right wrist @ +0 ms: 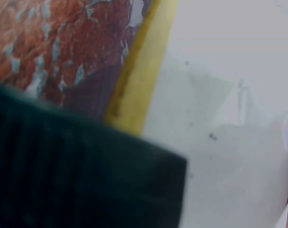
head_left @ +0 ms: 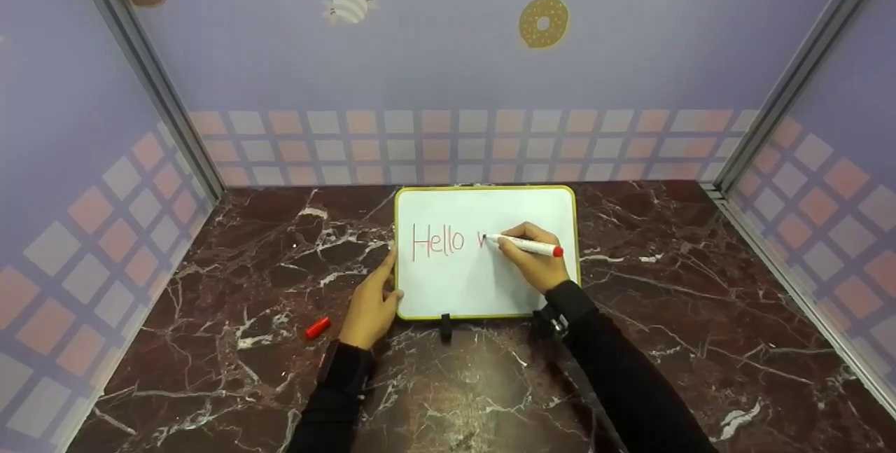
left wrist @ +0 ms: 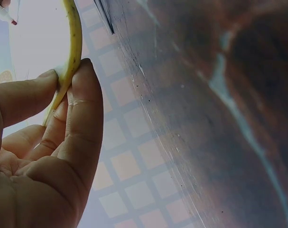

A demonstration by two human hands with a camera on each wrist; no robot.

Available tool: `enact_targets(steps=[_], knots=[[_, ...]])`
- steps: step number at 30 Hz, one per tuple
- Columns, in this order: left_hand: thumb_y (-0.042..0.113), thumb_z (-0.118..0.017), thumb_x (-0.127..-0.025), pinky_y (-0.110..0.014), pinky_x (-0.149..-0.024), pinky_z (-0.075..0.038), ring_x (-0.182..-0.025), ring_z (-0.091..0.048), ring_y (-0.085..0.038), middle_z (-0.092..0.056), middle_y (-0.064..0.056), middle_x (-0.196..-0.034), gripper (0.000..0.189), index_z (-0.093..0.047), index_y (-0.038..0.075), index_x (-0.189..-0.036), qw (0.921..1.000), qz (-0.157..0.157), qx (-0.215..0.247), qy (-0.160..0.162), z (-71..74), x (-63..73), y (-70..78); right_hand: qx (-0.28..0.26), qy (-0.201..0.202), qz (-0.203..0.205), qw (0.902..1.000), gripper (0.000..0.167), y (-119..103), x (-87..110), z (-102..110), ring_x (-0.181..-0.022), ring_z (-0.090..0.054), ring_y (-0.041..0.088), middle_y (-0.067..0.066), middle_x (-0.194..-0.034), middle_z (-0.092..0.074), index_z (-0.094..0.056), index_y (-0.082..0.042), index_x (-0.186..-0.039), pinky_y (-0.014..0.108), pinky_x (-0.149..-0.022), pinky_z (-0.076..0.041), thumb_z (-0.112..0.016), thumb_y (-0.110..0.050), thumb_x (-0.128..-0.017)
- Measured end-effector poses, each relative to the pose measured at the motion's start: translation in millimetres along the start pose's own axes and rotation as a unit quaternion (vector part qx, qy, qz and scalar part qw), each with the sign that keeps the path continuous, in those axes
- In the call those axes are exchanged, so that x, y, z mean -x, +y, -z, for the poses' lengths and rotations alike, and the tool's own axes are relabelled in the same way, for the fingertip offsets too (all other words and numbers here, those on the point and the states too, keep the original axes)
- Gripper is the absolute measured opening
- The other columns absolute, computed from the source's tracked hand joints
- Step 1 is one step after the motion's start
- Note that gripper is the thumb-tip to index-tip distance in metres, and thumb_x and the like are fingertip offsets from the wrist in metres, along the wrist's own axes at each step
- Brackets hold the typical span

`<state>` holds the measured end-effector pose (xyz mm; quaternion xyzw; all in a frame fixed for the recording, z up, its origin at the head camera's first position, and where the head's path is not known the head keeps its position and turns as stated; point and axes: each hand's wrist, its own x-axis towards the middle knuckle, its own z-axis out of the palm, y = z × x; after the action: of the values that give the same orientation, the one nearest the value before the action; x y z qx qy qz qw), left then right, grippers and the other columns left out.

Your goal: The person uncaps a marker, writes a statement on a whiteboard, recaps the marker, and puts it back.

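R hand (head_left: 537, 264) had fingers curled round marker (head_left: 528, 246) (tip at whiteboard (head_left: 455, 288), just past 'em); L hand (head_left: 369, 313) pinched whiteboard's edge, w/ red cap (head_left: 317, 328) L of those fingers.

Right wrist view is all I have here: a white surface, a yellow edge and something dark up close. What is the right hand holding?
Observer: The right hand holds a white marker with a red end.

Operator: Is there any writing on the board?

Observer: Yes, the head view shows red writing on the whiteboard: "Hello", then the start of another letter, partly hidden by the marker's tip.

Operator: And what is steadying the other side?

Observer: The left hand; the left wrist view shows it pinching the yellow rim between thumb and fingers.
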<state>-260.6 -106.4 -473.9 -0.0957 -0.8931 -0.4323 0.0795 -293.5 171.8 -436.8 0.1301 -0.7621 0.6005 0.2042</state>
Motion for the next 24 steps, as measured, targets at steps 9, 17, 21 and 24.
enact_targets(steps=[9, 17, 21, 24], knots=[[-0.001, -0.062, -0.09, -0.038, -0.075, -0.053, -0.086, -0.065, -0.025, -0.064, -0.016, -0.109, 0.073, -0.034, 0.016, -0.154, 1.0, -0.004, 0.004, 0.003, 0.1, -0.7, 0.8, 0.023, -0.007, 0.004, 0.9997, 0.005, -11, 5.3, 4, -0.063, -0.058, 0.002, 0.023, -0.08, -0.07, -0.069, 0.008, -0.085, 0.016, -0.059, -0.045, -0.07, 0.004, -0.084], [-0.001, -0.062, -0.09, -0.037, -0.075, -0.052, -0.086, -0.064, -0.024, -0.064, -0.016, -0.108, 0.073, -0.033, 0.017, -0.154, 1.0, -0.006, 0.007, 0.003, 0.4, -0.6, 0.5, 0.016, -0.009, -0.003, 0.9998, 0.004, -7, 9.3, 7, -0.061, -0.056, 0.001, 0.022, -0.078, -0.069, -0.069, 0.008, -0.085, 0.016, -0.057, -0.044, -0.07, 0.004, -0.083], [-0.002, -0.062, -0.089, -0.035, -0.073, -0.05, -0.083, -0.062, -0.023, -0.064, -0.015, -0.105, 0.073, -0.033, 0.015, -0.154, 0.9998, -0.017, 0.003, 0.006, 0.7, 0.5, 0.0, 0.017, -0.012, -0.01, 0.9997, 0.004, -6, 11.3, 8, -0.06, -0.054, 0.002, 0.018, -0.076, -0.068, -0.069, 0.007, -0.085, 0.018, -0.056, -0.043, -0.07, 0.004, -0.083], [-0.003, -0.062, -0.089, -0.035, -0.073, -0.05, -0.083, -0.062, -0.023, -0.064, -0.015, -0.104, 0.073, -0.034, 0.014, -0.154, 0.9997, -0.022, 0.004, 0.01, 0.6, 0.5, 0.1, 0.019, -0.014, -0.011, 0.9997, 0.004, -6, 12.6, 8, -0.06, -0.054, 0.002, 0.019, -0.076, -0.069, -0.069, 0.007, -0.084, 0.018, -0.056, -0.042, -0.07, 0.004, -0.084]])
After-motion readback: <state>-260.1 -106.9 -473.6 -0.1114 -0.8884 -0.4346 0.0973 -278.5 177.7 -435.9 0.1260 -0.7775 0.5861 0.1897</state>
